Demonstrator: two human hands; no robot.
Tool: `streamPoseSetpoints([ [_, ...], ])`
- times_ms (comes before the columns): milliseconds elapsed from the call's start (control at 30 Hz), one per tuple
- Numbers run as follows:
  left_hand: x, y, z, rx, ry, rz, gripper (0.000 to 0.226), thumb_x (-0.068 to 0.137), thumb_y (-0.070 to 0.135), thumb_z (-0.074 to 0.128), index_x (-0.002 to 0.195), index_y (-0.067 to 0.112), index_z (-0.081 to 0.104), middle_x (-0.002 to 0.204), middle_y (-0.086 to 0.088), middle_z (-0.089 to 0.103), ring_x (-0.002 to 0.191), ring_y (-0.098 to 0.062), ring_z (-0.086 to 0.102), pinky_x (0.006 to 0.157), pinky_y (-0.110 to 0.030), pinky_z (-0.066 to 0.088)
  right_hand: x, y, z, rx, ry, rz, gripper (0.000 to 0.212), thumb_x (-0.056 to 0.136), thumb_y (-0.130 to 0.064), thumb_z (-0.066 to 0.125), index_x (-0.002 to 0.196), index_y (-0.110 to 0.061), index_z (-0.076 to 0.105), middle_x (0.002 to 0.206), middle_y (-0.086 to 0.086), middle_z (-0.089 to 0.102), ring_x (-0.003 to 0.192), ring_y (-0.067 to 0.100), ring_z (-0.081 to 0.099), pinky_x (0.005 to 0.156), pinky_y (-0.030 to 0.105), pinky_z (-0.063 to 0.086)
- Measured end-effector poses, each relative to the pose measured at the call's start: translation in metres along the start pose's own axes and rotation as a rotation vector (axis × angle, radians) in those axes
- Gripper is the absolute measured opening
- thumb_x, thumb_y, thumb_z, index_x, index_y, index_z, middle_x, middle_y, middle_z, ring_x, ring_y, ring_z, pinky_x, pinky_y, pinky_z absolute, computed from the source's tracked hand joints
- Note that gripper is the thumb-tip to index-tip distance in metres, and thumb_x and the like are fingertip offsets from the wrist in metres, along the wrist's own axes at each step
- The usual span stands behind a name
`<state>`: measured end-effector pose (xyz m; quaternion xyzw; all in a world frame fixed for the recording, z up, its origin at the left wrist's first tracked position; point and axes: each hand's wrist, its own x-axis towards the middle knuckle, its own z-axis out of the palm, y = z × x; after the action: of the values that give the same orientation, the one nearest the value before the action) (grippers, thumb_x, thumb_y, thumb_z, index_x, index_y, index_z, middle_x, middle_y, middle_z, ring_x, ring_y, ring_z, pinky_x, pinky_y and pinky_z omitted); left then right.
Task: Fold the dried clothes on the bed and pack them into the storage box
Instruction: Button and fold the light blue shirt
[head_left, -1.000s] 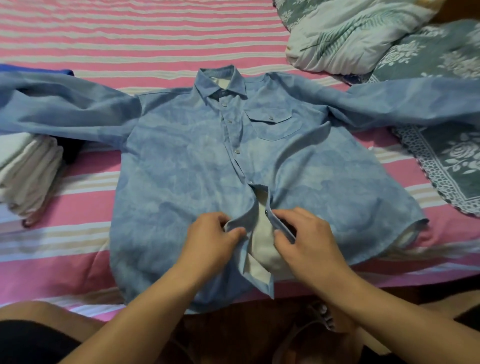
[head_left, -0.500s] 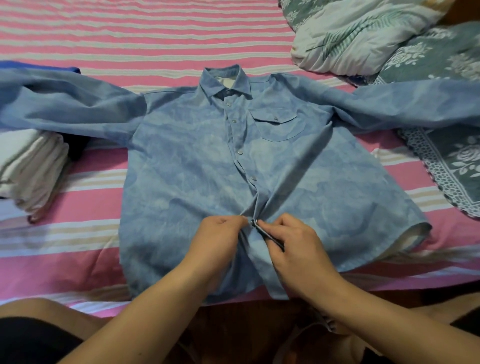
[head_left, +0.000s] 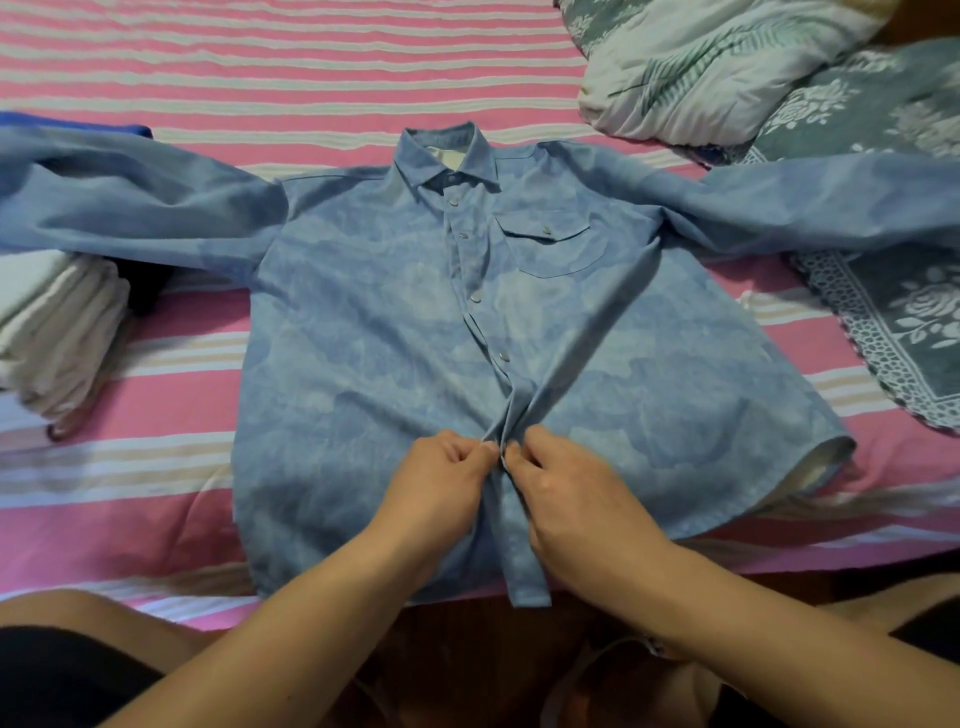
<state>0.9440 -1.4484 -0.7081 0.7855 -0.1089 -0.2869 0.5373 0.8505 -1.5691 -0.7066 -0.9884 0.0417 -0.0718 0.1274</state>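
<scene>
I am looking at one blue shirt (head_left: 363, 332) lying flat on the bed (head_left: 311, 62), face up, in the middle of the frame. Its two sleeves are reaching out, one to the left edge and one to the right edge. I am counting five buttons down its front and one more on its one chest pocket (head_left: 550, 241).

I am using two hands. My left hand (head_left: 441, 483) and my right hand (head_left: 566, 493) are sitting side by side in the lower middle of the frame, almost touching. Each grip is curled tight, pinching the shirt's front strip low down, below the last button I can see. The cloth is bunching up into folds right above my fingers.

One pile of folded white clothes (head_left: 57, 332) is lying at the left edge, partly under the left sleeve. One puffy quilt (head_left: 701, 62) and one flowery green cloth (head_left: 893, 291) are lying at the upper right.
</scene>
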Motion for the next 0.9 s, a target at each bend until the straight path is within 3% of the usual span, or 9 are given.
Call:
streamPoseSetpoints([
  [200,0.0,0.003,-0.005,0.085,-0.105,0.03,0.042,0.1,0.032,0.06,0.071,0.002,0.065,0.074,-0.01,0.062,0.071,-0.014,0.056,0.083,-0.052,0.049,-0.004,-0.003,-0.002,0.034,-0.1,0.047,0.034,0.081,-0.011,0.068,0.115,-0.01,0.064,0.091,-0.002,0.049,0.073,0.015,0.051,0.063,0.021,0.03],
  [333,0.001,0.014,-0.023,0.493,-0.228,0.109,0.06,0.099,0.056,0.051,0.076,0.003,0.064,0.057,-0.003,0.05,0.057,-0.01,0.046,0.061,-0.038,0.04,-0.003,0.004,-0.033,0.119,-0.266,0.124,0.033,0.091,-0.02,0.047,0.123,-0.022,0.057,0.1,-0.004,0.041,0.092,0.025,0.055,0.074,0.033,0.039],
  [433,-0.003,0.015,-0.056,0.867,0.023,0.109,0.057,0.097,0.063,0.045,0.077,0.014,0.066,0.078,-0.004,0.071,0.081,-0.024,0.067,0.075,-0.039,0.052,-0.009,0.012,-0.069,0.15,-0.378,0.098,0.039,0.082,-0.028,0.042,0.115,-0.022,0.061,0.095,-0.007,0.046,0.091,0.022,0.057,0.083,0.041,0.048],
  [533,-0.009,0.003,-0.099,1.054,0.367,0.051,0.041,0.093,0.06,0.053,0.098,0.019,0.058,0.108,-0.011,0.064,0.103,-0.038,0.063,0.083,-0.046,0.052,-0.011,0.032,-0.102,0.402,-0.559,0.163,0.023,0.098,-0.036,0.059,0.112,-0.025,0.073,0.093,-0.016,0.068,0.09,0.003,0.064,0.089,0.029,0.05],
  [600,-0.013,-0.012,-0.123,0.993,0.479,-0.052,0.053,0.091,0.058,0.058,0.116,0.012,0.051,0.12,-0.02,0.054,0.112,-0.046,0.057,0.089,-0.053,0.048,-0.004,0.077,-0.11,0.384,-0.255,0.368,0.022,0.096,-0.031,0.064,0.112,-0.021,0.075,0.101,-0.01,0.075,0.097,0.01,0.067,0.092,0.031,0.049],
  [667,-0.015,-0.03,-0.135,0.94,0.511,-0.174,0.066,0.089,0.061,0.06,0.121,0.004,0.051,0.123,-0.027,0.053,0.113,-0.05,0.056,0.091,-0.056,0.047,0.001,0.14,-0.113,0.107,0.065,0.636,0.035,0.094,-0.029,0.063,0.124,-0.013,0.068,0.123,0.015,0.068,0.111,0.032,0.062,0.097,0.039,0.045],
  [733,-0.013,-0.046,-0.141,0.886,0.53,-0.257,0.07,0.085,0.063,0.063,0.114,-0.001,0.057,0.117,-0.028,0.059,0.106,-0.049,0.06,0.086,-0.052,0.051,-0.004,0.194,-0.103,-0.092,0.001,0.964,0.065,0.086,-0.045,0.061,0.139,-0.01,0.052,0.142,0.026,0.05,0.128,0.043,0.049,0.106,0.047,0.04],
  [800,-0.012,-0.051,-0.141,0.732,0.512,-0.298,0.063,0.086,0.054,0.068,0.106,-0.005,0.061,0.109,-0.03,0.066,0.099,-0.047,0.064,0.082,-0.049,0.053,-0.014,0.22,-0.084,-0.009,-0.159,1.164,0.086,0.076,-0.061,0.061,0.141,-0.005,0.05,0.144,0.027,0.048,0.127,0.043,0.051,0.106,0.05,0.045],
  [900,-0.013,-0.052,-0.147,0.529,0.498,-0.273,0.045,0.096,0.029,0.063,0.107,-0.015,0.062,0.112,-0.037,0.064,0.104,-0.05,0.062,0.08,-0.045,0.047,-0.022,0.223,-0.078,0.244,-0.055,1.148,0.076,0.073,-0.049,0.078,0.124,0.005,0.063,0.124,0.026,0.065,0.105,0.04,0.067,0.087,0.047,0.056],
])
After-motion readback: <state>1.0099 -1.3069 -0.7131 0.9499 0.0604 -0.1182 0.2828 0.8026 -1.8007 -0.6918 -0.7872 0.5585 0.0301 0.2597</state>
